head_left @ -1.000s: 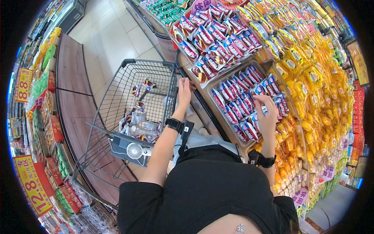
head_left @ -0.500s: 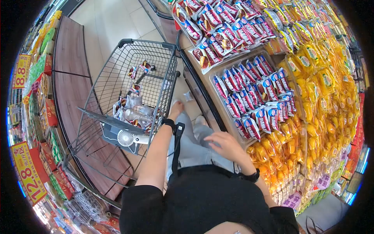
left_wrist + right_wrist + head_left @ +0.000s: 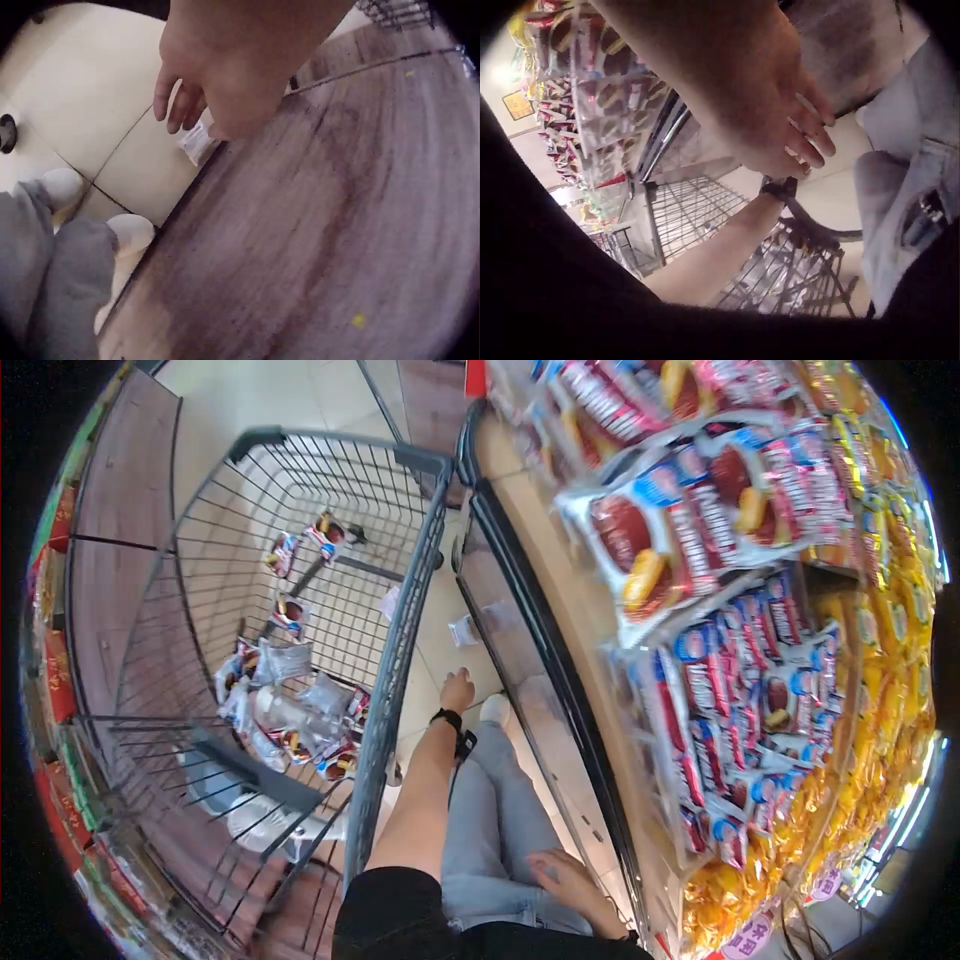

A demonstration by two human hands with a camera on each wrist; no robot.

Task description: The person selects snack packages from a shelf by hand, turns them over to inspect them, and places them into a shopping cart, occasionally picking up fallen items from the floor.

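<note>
My left hand (image 3: 457, 690) hangs low beside the legs, between the cart and the display stand, with nothing in it. In the left wrist view its fingers (image 3: 163, 94) droop loosely, overlapping a small clear-and-white packet (image 3: 196, 144) on the floor tiles by the stand's wooden side. The same packet (image 3: 462, 630) lies ahead of the hand in the head view. Close to the jeans at the thigh, my right hand (image 3: 560, 878) is empty, its fingers relaxed and slightly spread in the right wrist view.
A wire shopping cart (image 3: 385, 690) on the left holds several snack packs and clear bags. Right of the legs runs the stand's black edge (image 3: 540, 645). Above it are a tray of wrapped snack bars (image 3: 700, 670), larger packs (image 3: 700, 510) and yellow-wrapped snacks (image 3: 895, 630).
The head view has tipped down and come closer. My right hand has left the tray of snack bars and dropped to the thigh. My left hand has gone lower, away from the cart's rim.
</note>
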